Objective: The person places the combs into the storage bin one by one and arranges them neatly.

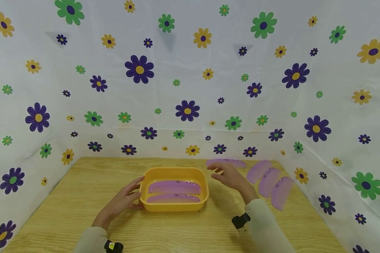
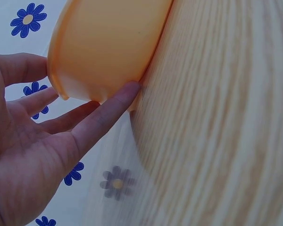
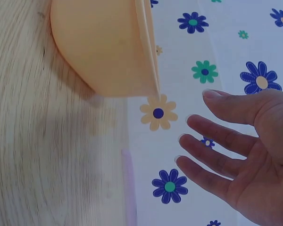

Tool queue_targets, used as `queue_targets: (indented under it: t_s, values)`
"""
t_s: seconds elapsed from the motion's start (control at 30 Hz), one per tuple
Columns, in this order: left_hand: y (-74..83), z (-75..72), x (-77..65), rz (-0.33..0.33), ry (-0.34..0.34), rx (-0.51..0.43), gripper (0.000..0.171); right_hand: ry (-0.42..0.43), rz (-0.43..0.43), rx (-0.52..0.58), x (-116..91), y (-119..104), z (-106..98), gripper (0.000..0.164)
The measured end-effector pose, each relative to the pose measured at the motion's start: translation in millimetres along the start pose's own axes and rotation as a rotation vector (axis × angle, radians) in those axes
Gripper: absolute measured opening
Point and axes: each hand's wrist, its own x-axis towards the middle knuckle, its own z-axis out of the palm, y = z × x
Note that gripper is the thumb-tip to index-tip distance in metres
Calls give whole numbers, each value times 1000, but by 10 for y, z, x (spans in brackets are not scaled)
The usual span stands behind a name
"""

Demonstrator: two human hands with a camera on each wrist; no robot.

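A yellow plastic tub [image 1: 174, 207] stands on the table with two purple combs inside, one comb [image 1: 174, 189] behind the other comb [image 1: 174, 199]. My left hand [image 1: 121, 202] touches the tub's left end; in the left wrist view, the fairly straight fingers [image 2: 70, 115] and thumb rest against its wall and rim. To the right of the tub, my right hand [image 1: 229, 176] hovers with relaxed fingers, holding nothing. Just behind it lies another purple comb [image 1: 229, 162], partly hidden by the hand.
Three more purple combs lie in a slanting row at the table's right: one comb [image 1: 258, 170] farthest back, a middle comb [image 1: 268, 182] and a nearer comb [image 1: 282, 193]. White flower-printed cloth [image 1: 177, 95] walls off the wooden table [image 1: 82, 189] at the back and both sides.
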Motion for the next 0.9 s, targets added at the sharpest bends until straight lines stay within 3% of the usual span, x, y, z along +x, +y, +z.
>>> queue_targets:
  t_s: [0.37, 0.9]
  values:
    - [-2, -4, -7, 3, -4, -6, 65, 4, 40, -65, 23, 181, -116, 26]
    - [22, 7, -4, -14, 6, 9, 65, 24, 78, -55, 155, 710, -100, 29]
